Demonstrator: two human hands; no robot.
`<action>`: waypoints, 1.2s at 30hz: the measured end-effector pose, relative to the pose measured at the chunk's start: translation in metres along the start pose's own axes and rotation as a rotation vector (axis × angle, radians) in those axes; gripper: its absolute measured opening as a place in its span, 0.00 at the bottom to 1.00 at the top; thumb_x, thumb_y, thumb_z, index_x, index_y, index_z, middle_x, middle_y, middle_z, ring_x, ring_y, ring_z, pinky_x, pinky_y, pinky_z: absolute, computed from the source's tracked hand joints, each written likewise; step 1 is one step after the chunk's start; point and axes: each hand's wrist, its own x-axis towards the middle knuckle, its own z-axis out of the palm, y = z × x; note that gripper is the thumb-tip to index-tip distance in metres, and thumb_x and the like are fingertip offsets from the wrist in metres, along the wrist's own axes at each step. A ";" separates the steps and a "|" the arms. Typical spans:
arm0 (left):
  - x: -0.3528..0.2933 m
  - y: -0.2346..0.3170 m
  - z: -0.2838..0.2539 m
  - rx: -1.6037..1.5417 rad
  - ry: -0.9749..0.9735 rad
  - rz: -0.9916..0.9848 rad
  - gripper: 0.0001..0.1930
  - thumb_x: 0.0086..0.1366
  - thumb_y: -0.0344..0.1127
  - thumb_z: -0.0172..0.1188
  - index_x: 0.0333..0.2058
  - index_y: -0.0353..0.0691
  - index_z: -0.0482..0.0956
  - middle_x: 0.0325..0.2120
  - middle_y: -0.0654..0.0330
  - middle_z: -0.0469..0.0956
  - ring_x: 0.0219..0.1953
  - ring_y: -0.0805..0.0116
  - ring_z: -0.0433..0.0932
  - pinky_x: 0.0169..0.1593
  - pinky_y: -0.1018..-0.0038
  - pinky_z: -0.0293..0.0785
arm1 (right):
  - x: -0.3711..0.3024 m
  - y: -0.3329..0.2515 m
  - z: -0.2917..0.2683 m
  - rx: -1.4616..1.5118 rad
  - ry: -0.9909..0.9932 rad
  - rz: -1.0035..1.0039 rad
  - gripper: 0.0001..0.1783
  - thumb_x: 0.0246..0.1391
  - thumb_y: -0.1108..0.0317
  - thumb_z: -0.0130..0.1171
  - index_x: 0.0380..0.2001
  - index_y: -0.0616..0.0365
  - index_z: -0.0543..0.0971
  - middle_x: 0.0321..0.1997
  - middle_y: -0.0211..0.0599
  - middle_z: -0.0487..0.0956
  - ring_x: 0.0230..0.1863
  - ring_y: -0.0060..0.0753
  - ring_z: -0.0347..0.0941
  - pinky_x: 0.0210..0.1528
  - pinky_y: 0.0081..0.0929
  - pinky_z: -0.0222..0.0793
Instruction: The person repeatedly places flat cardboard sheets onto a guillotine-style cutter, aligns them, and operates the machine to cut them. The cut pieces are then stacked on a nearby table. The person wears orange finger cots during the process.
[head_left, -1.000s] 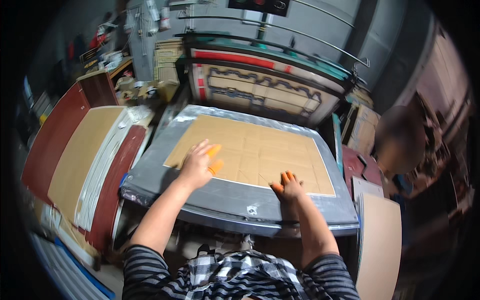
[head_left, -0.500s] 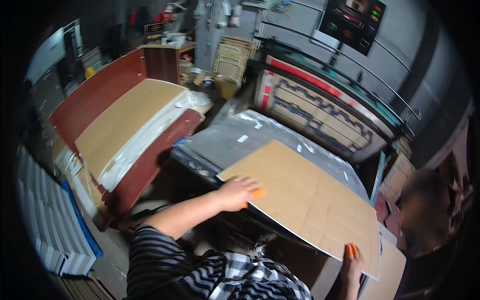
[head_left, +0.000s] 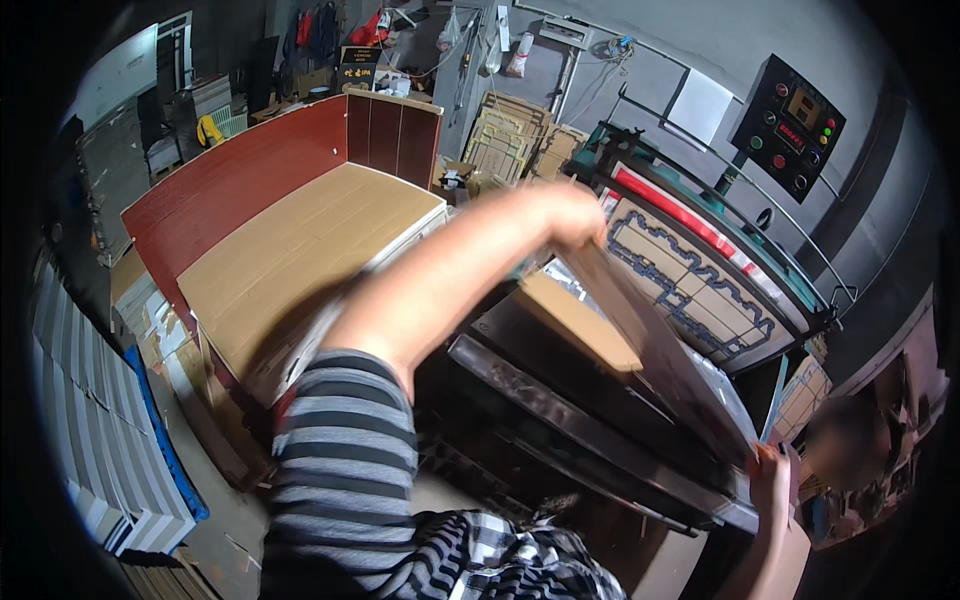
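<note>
Cardboard sheet [head_left: 640, 340] tilted steeply above grey machine bed [head_left: 560, 400], left hand [head_left: 570, 215] gripping upper edge, right hand [head_left: 772, 480] pinching lower corner. Open room leftward over cardboard stack [head_left: 290, 260] inside red-walled bin [head_left: 240, 175]. Cluttered workshop behind.

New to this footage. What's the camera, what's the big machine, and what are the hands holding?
There is one view, from a wide fisheye camera worn on a person's head and looking down, so straight edges bend near the rim. No robot is involved: a person in a striped shirt works with bare hands. The left hand is raised and grips the upper edge of a large cardboard sheet, which is lifted and tilted. The right hand holds the sheet's lower edge. Under it is the dark flat bed of a machine, whose upright plate shows a cutting pattern, with a control panel above. To the left, a stack of cardboard lies in a red-sided bin.
</note>
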 end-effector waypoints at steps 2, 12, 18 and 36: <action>-0.073 -0.032 -0.072 0.069 0.006 -0.168 0.17 0.53 0.23 0.57 0.40 0.51 0.84 0.35 0.56 0.82 0.38 0.58 0.81 0.41 0.66 0.75 | 0.049 -0.066 -0.001 0.083 0.030 -0.131 0.15 0.49 0.78 0.57 0.43 0.62 0.79 0.37 0.54 0.79 0.38 0.53 0.77 0.39 0.37 0.71; -0.524 -0.017 -0.079 0.769 0.630 -0.794 0.24 0.50 0.18 0.51 0.47 0.40 0.79 0.46 0.47 0.78 0.50 0.47 0.76 0.56 0.63 0.71 | 0.202 -0.404 0.095 0.217 0.267 -0.806 0.21 0.47 0.74 0.57 0.48 0.52 0.79 0.44 0.47 0.79 0.45 0.45 0.77 0.50 0.38 0.72; -0.579 -0.060 0.164 0.524 0.660 -1.178 0.22 0.59 0.26 0.48 0.54 0.36 0.72 0.53 0.50 0.74 0.58 0.53 0.70 0.65 0.59 0.58 | 0.250 -0.527 0.273 0.269 0.413 -0.990 0.24 0.52 0.69 0.51 0.55 0.46 0.74 0.56 0.40 0.75 0.61 0.44 0.66 0.65 0.47 0.57; -0.471 -0.080 0.217 0.196 0.286 -1.331 0.43 0.54 0.55 0.63 0.64 0.41 0.58 0.68 0.49 0.50 0.69 0.42 0.46 0.69 0.47 0.39 | 0.242 -0.641 0.432 1.466 -0.734 0.036 0.32 0.56 0.64 0.60 0.60 0.64 0.63 0.50 0.41 0.76 0.48 0.32 0.72 0.47 0.29 0.67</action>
